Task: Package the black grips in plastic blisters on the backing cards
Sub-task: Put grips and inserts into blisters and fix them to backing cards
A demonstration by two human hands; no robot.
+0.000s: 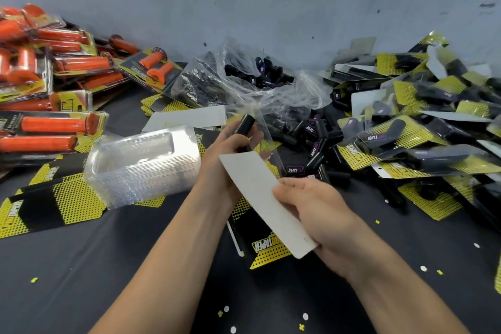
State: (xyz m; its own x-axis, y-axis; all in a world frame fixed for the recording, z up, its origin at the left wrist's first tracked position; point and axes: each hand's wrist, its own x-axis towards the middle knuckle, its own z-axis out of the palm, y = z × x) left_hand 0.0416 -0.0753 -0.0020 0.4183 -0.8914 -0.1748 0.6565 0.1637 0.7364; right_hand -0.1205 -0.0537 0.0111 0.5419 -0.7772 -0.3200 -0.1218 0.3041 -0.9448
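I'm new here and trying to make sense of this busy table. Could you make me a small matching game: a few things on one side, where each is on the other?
Things:
1. black grip
2. white card
3. stack of clear blisters
4. orange packaged grips

Places:
A. piled at far left
B. in the right hand
C. on the table, left of the hands
D. in the left hand

Pairs: 1-D, 2-B, 3-C, 4-A

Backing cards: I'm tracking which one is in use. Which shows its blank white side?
The backing card held in the right hand; those lying flat around it show yellow-and-black print.
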